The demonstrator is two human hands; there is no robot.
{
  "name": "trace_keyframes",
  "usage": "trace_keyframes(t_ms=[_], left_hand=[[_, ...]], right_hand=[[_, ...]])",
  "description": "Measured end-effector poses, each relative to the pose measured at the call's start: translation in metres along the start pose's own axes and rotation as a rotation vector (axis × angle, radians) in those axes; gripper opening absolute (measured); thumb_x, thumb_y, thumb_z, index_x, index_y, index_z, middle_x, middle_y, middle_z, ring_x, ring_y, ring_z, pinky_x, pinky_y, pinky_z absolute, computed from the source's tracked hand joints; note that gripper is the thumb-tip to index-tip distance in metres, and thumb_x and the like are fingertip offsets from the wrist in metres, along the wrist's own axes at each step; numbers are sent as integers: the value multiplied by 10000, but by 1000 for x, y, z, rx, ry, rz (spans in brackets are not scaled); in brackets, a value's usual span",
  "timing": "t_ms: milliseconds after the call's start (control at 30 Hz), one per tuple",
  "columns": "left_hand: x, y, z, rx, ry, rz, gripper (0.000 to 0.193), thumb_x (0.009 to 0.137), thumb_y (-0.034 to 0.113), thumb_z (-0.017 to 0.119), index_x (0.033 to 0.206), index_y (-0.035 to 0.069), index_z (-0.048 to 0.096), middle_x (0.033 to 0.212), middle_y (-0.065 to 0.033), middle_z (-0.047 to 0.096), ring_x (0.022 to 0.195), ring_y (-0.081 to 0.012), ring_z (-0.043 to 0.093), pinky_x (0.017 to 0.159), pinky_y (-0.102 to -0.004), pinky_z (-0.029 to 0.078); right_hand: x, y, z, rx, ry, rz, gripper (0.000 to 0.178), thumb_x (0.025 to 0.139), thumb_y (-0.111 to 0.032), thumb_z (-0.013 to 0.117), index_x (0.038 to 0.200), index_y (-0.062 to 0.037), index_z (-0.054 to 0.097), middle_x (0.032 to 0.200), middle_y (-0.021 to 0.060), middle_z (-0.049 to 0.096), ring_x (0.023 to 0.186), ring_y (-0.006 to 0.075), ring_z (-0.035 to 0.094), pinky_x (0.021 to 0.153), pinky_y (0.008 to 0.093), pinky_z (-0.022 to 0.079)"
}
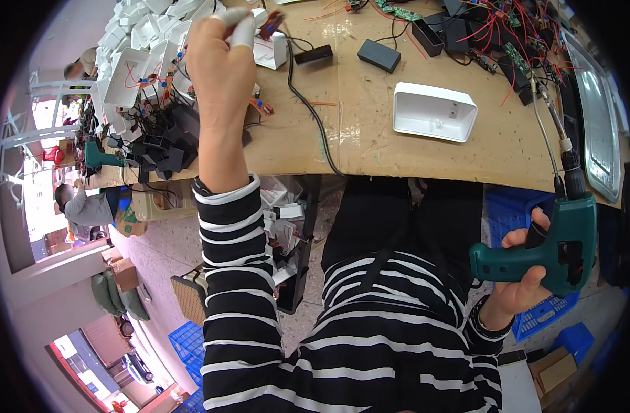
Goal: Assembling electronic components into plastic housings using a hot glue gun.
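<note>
Cluttered cardboard-topped bench (370, 148), strewn with wired black boxes and one empty white housing (434, 111). Left hand (220, 65) raised, covered fingertips pinching a small wired part (271, 23): light, fragile, best held by its body. Right hand (520, 275) wrapped around green electric screwdriver (549, 249) below bench edge; rigid, fairly heavy, pistol grip.

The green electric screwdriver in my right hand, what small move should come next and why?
Probably bring the green electric screwdriver up over the bench. The right hand holds it by its grip below the table edge, while the left hand reaches the white housings; an open white housing lies nearer.
</note>
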State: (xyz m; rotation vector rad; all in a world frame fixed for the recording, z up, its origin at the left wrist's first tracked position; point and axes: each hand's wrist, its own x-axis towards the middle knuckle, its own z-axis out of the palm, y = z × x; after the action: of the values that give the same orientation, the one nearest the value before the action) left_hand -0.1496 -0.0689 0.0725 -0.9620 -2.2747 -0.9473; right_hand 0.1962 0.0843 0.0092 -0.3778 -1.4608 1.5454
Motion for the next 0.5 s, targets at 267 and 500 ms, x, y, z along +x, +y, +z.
trace_keyframes(t_ms=[267,500], left_hand=[[2,14,13,-1065,164,-277,169,904,75,428,970,-57,511,953,-157,583,836,-258,611,732,-323,494],[-39,46,44,-615,-263,23,106,891,36,448,985,-8,467,847,-65,582,756,-101,531,693,-213,432]], right_hand=[[-2,-1,5,-19,-57,7,666,857,-333,537,1303,41,212,1154,303,446,783,202,594,618,254,517],[0,-8,13,-58,-35,52,688,848,-367,542,1299,47,227,1147,279,460,779,193,590,608,258,515]])
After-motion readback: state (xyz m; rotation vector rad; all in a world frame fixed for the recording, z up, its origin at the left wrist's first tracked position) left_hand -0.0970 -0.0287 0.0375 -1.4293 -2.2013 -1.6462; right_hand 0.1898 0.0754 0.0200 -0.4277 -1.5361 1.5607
